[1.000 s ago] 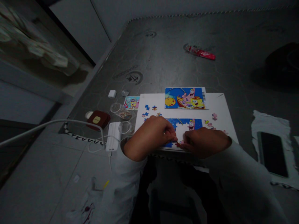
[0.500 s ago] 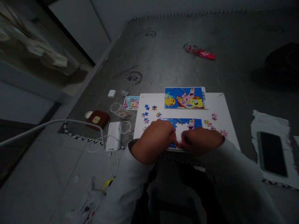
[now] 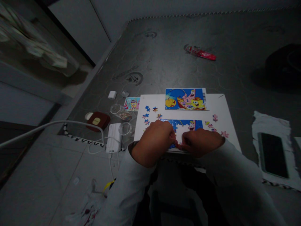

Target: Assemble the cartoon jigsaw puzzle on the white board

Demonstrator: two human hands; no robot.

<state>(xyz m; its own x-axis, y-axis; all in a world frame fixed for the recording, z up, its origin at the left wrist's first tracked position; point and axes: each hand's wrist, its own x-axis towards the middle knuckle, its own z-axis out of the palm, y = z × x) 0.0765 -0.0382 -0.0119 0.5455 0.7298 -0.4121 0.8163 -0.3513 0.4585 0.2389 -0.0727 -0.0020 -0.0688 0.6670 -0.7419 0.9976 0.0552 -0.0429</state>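
A partly joined jigsaw puzzle [image 3: 198,124] with a blue cartoon picture lies near the front of a white board [image 3: 150,99]. Its middle shows a white gap. Over its left part is my left hand [image 3: 157,139], closed, fingertips down at the puzzle's lower edge. My right hand [image 3: 199,142] curls in from the other side, also closed, its fingertips almost meeting the left ones. Whatever the fingers pinch is hidden or too small to name. Loose puzzle pieces [image 3: 146,116] lie left of the puzzle, and several pink pieces [image 3: 224,134] lie right. Behind it rests a picture card [image 3: 184,99].
Left of the board are a clear jar [image 3: 121,112], a white power bank [image 3: 114,138] with a cable [image 3: 70,121], a brown box [image 3: 100,121] and a white adapter [image 3: 112,95]. A phone [image 3: 274,155] lies on paper at right. A red wrapper [image 3: 202,53] lies farther back.
Both hands stay almost in place at the puzzle's lower edge, with only slight finger movement. The whole view has shifted very slightly.
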